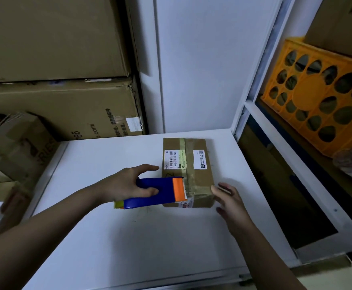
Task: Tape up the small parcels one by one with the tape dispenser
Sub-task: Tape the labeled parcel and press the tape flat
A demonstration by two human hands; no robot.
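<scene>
Your left hand (127, 185) grips the blue tape dispenser (156, 192), its orange head on the small cardboard parcel (200, 176) lying on the white table (129, 237). Your right hand (231, 204), fingers relaxed and apart, touches the parcel's near right corner. An orange crate (302, 97) sits on the right shelf, contents unclear.

A small brown parcel (188, 172) lies flat, the blue-and-orange tape dispenser (160, 192) against its taped near-left edge.

Matt brown cardboard parcel (188, 172), strapped with glossy clear tape (191, 181) and white paper labels (172, 159); tape dispenser (156, 192) of smooth blue and orange plastic; table (129, 237) smooth matt white; far-right crate (308, 97) orange plastic; left boxes (55, 105) rough cardboard
</scene>
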